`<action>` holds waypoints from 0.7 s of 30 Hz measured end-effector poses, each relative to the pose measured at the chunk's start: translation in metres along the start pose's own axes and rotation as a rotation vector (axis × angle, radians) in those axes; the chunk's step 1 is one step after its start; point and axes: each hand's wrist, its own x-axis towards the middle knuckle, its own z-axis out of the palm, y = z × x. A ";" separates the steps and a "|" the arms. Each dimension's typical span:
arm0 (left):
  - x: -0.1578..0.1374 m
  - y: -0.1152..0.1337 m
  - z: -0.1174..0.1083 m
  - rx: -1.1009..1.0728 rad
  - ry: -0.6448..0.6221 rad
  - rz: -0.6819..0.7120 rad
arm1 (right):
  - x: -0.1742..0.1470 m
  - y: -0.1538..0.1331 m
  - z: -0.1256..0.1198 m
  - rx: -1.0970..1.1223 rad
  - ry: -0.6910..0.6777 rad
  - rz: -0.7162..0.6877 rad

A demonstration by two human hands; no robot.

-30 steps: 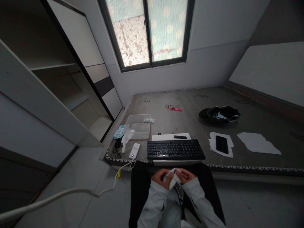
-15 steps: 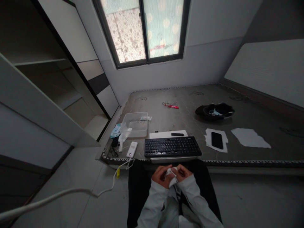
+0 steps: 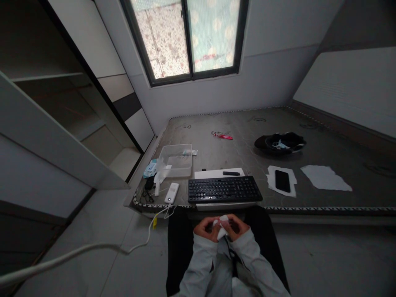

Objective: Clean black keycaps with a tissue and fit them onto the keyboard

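Above my lap, my left hand (image 3: 207,229) and my right hand (image 3: 236,227) are closed on a crumpled white tissue (image 3: 222,234). My fingertips and thumbs meet around it, and its lower part hangs between the palms. Whether something small is inside the tissue, I cannot tell. Just beyond my hands, a black keyboard (image 3: 225,189) lies at the near edge of the mattress, partly over a white sheet or board (image 3: 207,174). On that white surface, behind the keys, rests a short black stick-like object (image 3: 231,173).
Left on the mattress (image 3: 216,159) are a clear plastic box (image 3: 185,170), a white device (image 3: 172,193) with a cable (image 3: 102,246), and a blue packet (image 3: 151,168). Rightward lie a phone (image 3: 282,181) on white tissue, another tissue (image 3: 324,177) and a dark cap (image 3: 280,144). Red keyring (image 3: 223,136) behind.
Both hands have shifted slightly and the fingers have turned the tissue between them. A white bit now shows higher between the fingertips. The objects on the mattress have stayed in place.
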 end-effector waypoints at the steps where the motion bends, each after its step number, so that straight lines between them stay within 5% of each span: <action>1: 0.000 -0.001 0.000 0.018 0.009 0.006 | 0.000 0.000 0.001 0.027 -0.014 0.001; 11: 0.001 0.001 0.000 0.074 0.020 0.045 | 0.008 -0.001 0.002 0.215 -0.002 0.143; 17: 0.001 -0.002 0.001 -0.030 -0.074 -0.004 | 0.008 -0.012 0.002 0.244 0.108 0.195; 21: 0.003 -0.002 -0.002 0.130 -0.145 0.085 | 0.008 -0.011 0.000 0.210 0.080 0.179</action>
